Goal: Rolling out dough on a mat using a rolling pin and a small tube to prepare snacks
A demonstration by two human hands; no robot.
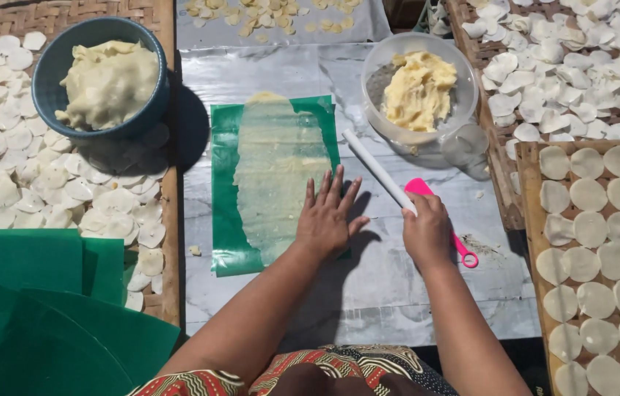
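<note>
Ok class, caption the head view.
Left hand flat on thin dough sheet; right hand grips white rod.

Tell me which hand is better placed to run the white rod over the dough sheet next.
Right, probably. The right hand already holds the white rod, its tip angled toward the thin dough sheet. The left hand lies flat on the green plastic sheet, pinning its edge.

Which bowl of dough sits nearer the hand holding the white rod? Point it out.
The clear plastic bowl, holding yellow dough, just up from the right hand. The blue bowl, with paler dough, sits far across at upper left.
</note>
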